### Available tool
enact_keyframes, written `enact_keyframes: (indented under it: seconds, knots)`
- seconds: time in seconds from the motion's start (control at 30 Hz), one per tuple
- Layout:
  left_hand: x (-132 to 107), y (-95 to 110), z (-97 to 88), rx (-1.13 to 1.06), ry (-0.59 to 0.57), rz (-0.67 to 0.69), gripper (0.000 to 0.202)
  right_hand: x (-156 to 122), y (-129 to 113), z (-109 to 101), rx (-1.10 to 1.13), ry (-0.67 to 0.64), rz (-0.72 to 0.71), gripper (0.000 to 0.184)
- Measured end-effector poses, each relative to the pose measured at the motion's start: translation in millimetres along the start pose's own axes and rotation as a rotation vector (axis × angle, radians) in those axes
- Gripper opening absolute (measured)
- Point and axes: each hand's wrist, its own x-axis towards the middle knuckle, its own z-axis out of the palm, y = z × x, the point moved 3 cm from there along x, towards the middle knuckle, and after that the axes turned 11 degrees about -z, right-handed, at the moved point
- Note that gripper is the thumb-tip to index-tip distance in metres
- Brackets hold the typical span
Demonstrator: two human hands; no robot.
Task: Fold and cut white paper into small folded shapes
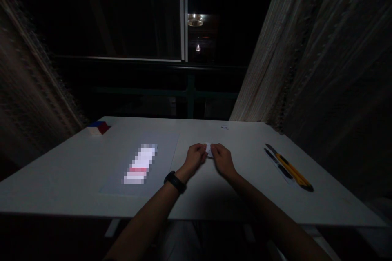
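Between my two hands is a small white piece of paper (208,149), pinched at both sides above the white table. My left hand (195,158), with a dark band on its wrist, grips the left side. On the other side, my right hand (223,160) has its fingers closed on the paper's right edge. Fingers cover much of the piece, so its full shape and any fold cannot be made out. Left of my hands, a phone with a lit, blurred screen (141,164) rests on a larger sheet of paper (167,163).
The white table (196,130) stands by a dark window. A cube puzzle (97,127) sits at the far left corner. To the right lie a yellow utility knife (294,170) and a dark pen (278,163). Small scraps (224,127) lie near the back edge. Curtains hang both sides.
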Motion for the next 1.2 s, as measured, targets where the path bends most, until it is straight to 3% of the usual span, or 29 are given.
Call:
enact_keyframes:
  seconds: [0.23, 0.5, 0.7, 0.87, 1.1, 1.2]
  knots:
    - [-1, 2, 0.3, -0.011, -0.008, 0.002, 0.040, 0, 4, 1, 0.092, 0.029, 0.026, 0.038]
    - [5, -4, -2.6, 0.154, 0.041, 0.072, 0.036, -1, 26, 7, 0.542, 0.123, 0.366, 0.040]
    - [4, 2, -6.4, 0.326, 0.093, 0.157, 0.037, 1, 25, -1, 0.391, 0.194, 0.244, 0.029]
    - [2, 4, -5.3, 0.401, 0.120, 0.216, 0.035, 0, 17, -4, 0.247, 0.198, 0.168, 0.029]
    - [-1, 15, -10.1, 0.390, 0.221, 0.302, 0.028, 1, 21, 3, 0.541, 0.146, 0.293, 0.026]
    - [-3, 19, -11.0, 0.265, 0.157, 0.258, 0.025, 2, 22, 3, 0.549, 0.148, 0.314, 0.034]
